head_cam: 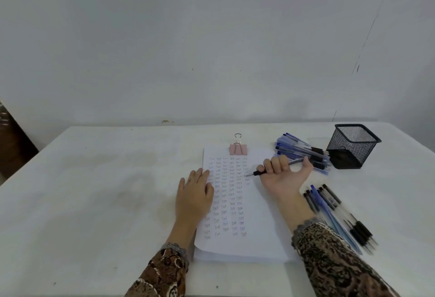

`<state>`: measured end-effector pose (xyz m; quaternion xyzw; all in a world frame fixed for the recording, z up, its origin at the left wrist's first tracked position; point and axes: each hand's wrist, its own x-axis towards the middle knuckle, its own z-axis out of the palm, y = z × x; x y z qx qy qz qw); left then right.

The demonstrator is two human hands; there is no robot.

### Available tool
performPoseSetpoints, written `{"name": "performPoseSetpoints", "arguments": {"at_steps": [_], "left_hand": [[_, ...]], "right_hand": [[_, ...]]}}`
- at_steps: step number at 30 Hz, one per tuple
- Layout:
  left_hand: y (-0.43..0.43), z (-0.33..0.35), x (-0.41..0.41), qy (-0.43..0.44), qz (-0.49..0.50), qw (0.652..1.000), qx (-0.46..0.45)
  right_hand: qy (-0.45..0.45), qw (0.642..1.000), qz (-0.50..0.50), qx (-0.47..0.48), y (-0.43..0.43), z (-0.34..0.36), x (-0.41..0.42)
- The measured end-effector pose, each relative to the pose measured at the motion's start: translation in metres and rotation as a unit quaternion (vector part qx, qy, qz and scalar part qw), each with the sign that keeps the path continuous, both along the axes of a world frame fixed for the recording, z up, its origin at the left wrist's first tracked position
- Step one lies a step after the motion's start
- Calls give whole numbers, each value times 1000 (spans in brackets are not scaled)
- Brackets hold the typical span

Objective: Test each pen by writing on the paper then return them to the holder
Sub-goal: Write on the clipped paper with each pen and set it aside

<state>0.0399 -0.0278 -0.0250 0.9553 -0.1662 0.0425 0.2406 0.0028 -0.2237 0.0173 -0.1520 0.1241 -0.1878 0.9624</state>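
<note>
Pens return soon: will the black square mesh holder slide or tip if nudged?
The black square mesh holder looks empty, so probably light and apt to slide on the white table. It narrows toward its base, so a knock might tip it.

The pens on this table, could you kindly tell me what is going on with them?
A person is testing pens. The right hand grips a pen with its tip at the paper, beside rows of written marks, while the left hand rests flat on the sheet's left edge. A pink binder clip holds the stack at the top. One pile of pens lies next to the black mesh holder, a second pile by the right forearm; no pens stick out of the holder.
</note>
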Motion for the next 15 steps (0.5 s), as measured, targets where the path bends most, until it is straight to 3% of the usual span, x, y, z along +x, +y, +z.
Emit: {"name": "performPoseSetpoints", "arguments": {"at_steps": [7,12,15], "left_hand": [[0,-1,1,0,0,1000,1],[1,-1,0,1,0,1000,5],[0,-1,0,1,0,1000,4]], "right_hand": [[19,1000,-19,5,6,-13,0],[42,994,4,-101,3,-15,9],[76,973,7,-217,0,-16,8]]}}
